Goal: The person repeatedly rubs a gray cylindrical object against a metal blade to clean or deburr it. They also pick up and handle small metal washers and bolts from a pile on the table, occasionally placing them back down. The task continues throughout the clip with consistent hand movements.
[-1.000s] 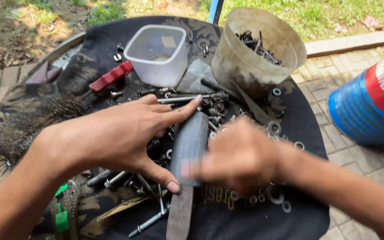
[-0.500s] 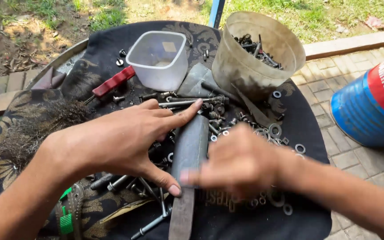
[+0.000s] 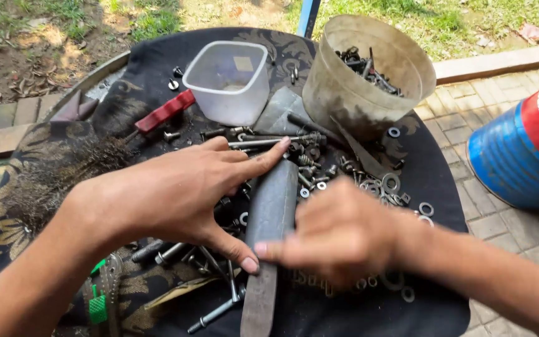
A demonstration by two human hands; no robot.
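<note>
Two hands, left hand (image 3: 176, 193) and right hand (image 3: 338, 234), touching one grey strip (image 3: 269, 218).

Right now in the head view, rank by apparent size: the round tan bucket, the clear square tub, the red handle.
1. Tan bucket, largest.
2. Clear square tub, noticeably smaller.
3. Red handle, smallest.
All three lie at similar distance, so the ranking is fairly safe.

Clear square tub (image 3: 229, 81), grimy bucket (image 3: 357, 93) of bolts, red-handled tool (image 3: 165, 111), blue drum (image 3: 519, 156)
</note>
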